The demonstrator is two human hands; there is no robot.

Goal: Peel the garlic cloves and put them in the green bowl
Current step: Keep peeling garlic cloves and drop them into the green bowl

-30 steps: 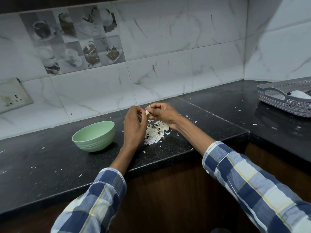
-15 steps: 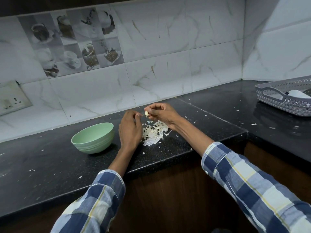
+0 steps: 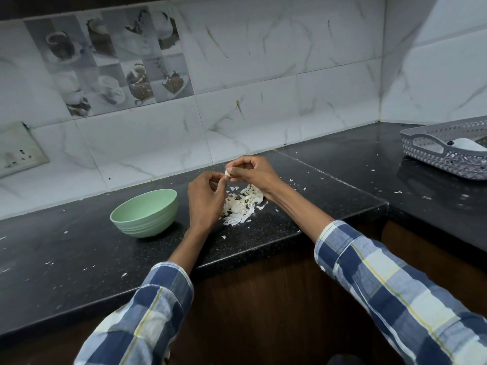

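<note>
While both hands meet at the centre of the frame, a small whitish garlic clove [image 3: 227, 173] sits pinched between the curled fingers of the right hand [image 3: 251, 172] and the fingertips of the left hand [image 3: 206, 200]. Below it lies a pile of papery white peels [image 3: 241, 205] on the black counter [image 3: 79, 248]. Left of centre, the green bowl [image 3: 144, 212] stands upright, its contents hidden. At the right edge, a grey perforated basket [image 3: 445, 151] holds a white object.

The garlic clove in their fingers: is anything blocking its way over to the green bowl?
Only the left hand, which sits between the garlic clove and the green bowl. The bowl's mouth is open.
</note>
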